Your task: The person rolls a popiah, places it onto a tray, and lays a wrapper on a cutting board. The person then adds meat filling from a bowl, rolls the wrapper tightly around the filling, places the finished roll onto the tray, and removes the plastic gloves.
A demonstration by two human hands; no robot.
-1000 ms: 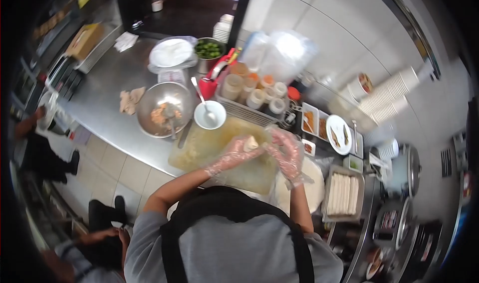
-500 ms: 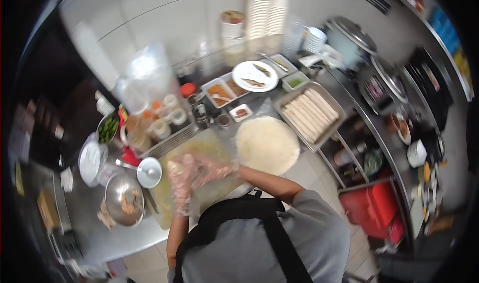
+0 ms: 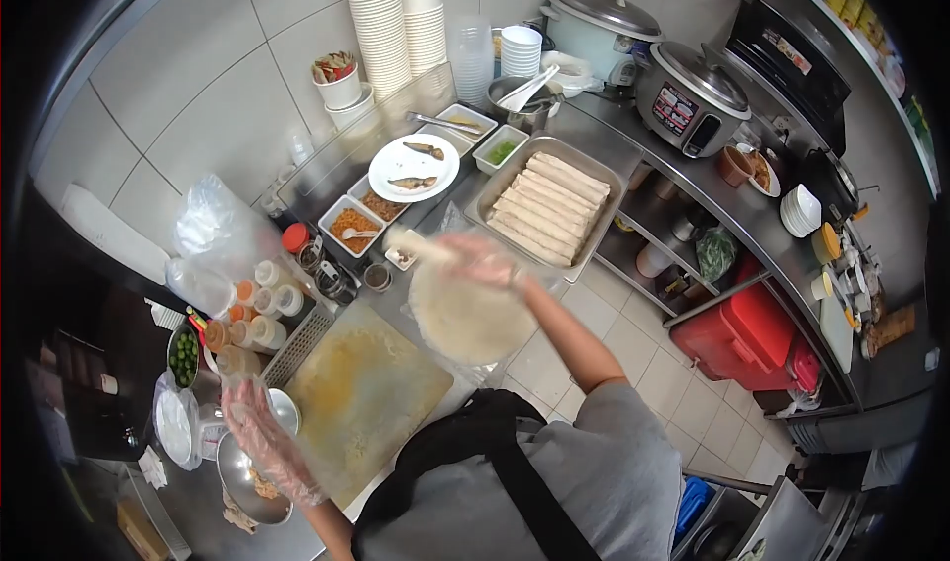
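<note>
My right hand (image 3: 483, 260), in a clear plastic glove, is closed on one end of a pale roll (image 3: 424, 248). Hand and roll are blurred and hang over the stacked round wrappers (image 3: 470, 314). Nearby, a metal tray (image 3: 479, 208) holds several pale rolls (image 3: 554, 205) laid side by side. My left hand (image 3: 262, 427), also gloved, has its fingers stretched out beside the white bowl (image 3: 286, 413), left of the stained cutting board (image 3: 361, 393). Below that hand, the metal mixing bowl (image 3: 242, 487) contains some orange-pink filling.
Sauce bottles (image 3: 267, 302) stand in a perforated basket (image 3: 297, 348) by the wall. A white plate (image 3: 435, 170) with two small fish rests on food containers. Stacked cups (image 3: 376, 32) and rice cookers (image 3: 691, 101) line the back. A red bin (image 3: 737, 333) sits under the right counter.
The view has swung right. My hands, earlier close together over the board, are now far apart: the right one over the wrappers with the roll, the left one by the white bowl.
</note>
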